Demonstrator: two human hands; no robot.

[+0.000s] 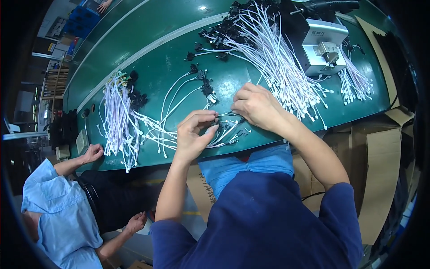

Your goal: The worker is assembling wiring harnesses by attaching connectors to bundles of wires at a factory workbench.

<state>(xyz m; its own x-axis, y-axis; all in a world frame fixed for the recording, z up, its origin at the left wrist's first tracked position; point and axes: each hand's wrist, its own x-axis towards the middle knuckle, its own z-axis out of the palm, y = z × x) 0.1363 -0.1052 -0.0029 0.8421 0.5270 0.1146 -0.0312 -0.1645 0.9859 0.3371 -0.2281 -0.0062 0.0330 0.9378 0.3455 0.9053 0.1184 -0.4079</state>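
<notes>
Over the green table my left hand [195, 132] is closed in a pinch, its thumb and forefinger at the end of a thin cable [226, 115]. My right hand [260, 105] bends over from the other side, its fingers pinched on the same short stretch; the fingers partly hide it. Just below the hands lie several white cable ends [228, 136] with small connectors. Beyond my left hand, a few white cables with black connectors [207, 87] curve across the table.
A large heap of white cables [277, 62] spreads right of centre, beside a silver bench device [324, 49]. Another cable bundle [118, 116] lies at left, near a co-worker in a light blue shirt [62, 206], one hand on the table edge. Cardboard boxes [380, 170] stand at right.
</notes>
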